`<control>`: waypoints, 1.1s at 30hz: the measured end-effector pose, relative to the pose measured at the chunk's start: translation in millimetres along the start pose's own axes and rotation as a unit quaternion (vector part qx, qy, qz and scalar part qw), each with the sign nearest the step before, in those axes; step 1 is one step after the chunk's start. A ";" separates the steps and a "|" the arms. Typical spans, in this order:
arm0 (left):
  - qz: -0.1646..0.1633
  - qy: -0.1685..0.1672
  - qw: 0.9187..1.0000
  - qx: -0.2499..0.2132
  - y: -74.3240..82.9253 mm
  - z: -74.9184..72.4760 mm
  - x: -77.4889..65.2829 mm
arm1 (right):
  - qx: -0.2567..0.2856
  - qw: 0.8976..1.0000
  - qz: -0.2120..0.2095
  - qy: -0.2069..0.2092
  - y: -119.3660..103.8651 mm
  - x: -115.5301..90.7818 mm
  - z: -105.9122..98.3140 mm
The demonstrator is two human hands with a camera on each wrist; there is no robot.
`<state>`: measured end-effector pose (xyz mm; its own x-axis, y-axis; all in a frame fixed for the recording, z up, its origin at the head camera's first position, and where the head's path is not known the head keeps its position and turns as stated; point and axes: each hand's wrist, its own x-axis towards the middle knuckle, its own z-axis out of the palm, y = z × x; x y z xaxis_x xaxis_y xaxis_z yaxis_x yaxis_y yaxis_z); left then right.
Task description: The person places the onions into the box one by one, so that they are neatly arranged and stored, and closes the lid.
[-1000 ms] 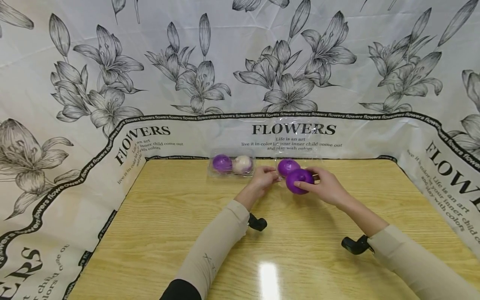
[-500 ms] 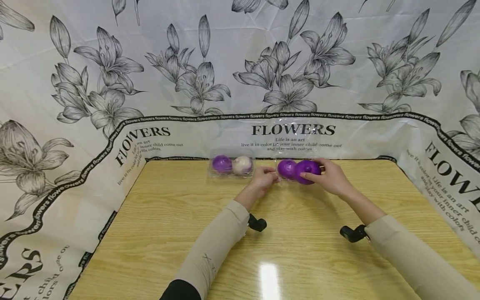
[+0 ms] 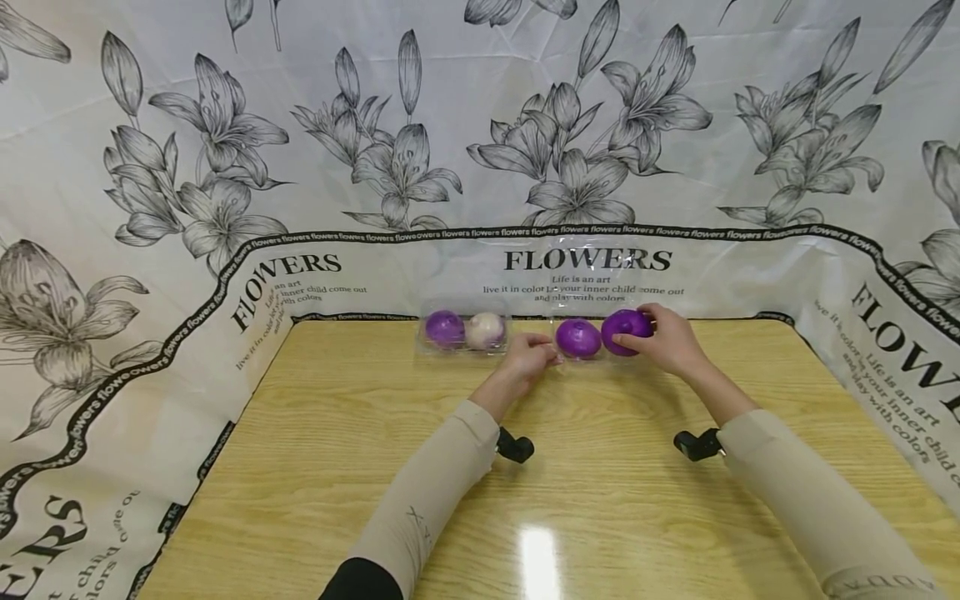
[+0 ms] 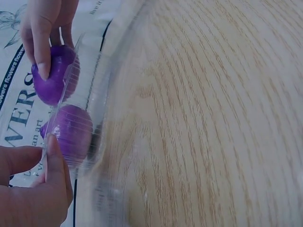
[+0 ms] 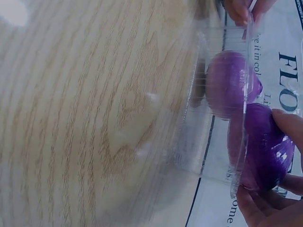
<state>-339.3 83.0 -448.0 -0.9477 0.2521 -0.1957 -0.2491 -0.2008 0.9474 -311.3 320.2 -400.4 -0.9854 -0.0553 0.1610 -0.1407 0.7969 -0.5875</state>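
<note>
Toward the back of the table a clear plastic clamshell box (image 5: 191, 146) lies open, its see-through lid (image 3: 600, 254) raised against the cloth. One purple onion (image 3: 577, 339) sits in its left part. My left hand (image 3: 527, 358) pinches the box's rim at the left end between thumb and fingers. My right hand (image 3: 670, 340) grips a second purple onion (image 3: 627, 332), which is partly inside the right part of the box, beside the first. In the right wrist view this onion (image 5: 265, 146) looks shiny, with fingers around its upper side.
Left of my left hand stands another clear box (image 3: 463, 348) with one purple onion (image 3: 445, 329) and one whitish-purple onion (image 3: 485, 330). A flower-printed cloth (image 3: 390, 275) rises behind the wooden table (image 3: 360, 433). Black wrist mounts hang below both forearms.
My right hand has carried its onion right and back, from in front of the first onion to the box's right part. My left hand has stayed on the rim.
</note>
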 end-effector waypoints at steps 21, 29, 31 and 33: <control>0.006 -0.002 1.000 0.000 -1.6 0.5 2.8 | -0.095 0.995 -0.025 0.006 17.3 22.5 17.7; 0.012 0.002 1.000 0.001 -1.8 1.8 3.1 | -0.090 0.996 -0.017 -0.007 22.5 25.8 17.3; 0.012 0.004 1.000 0.004 -1.5 2.0 2.5 | -0.090 0.996 -0.016 -0.012 21.5 27.7 14.2; 0.012 0.004 1.000 0.010 -1.3 2.1 2.1 | -0.083 0.996 -0.013 -0.012 20.2 30.5 9.5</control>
<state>-340.5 85.8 -449.1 -0.9552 0.2395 -0.1740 -0.2216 -0.1889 0.9567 -345.0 328.9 -414.8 -0.9840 -0.0897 0.1537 -0.1498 0.8836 -0.4436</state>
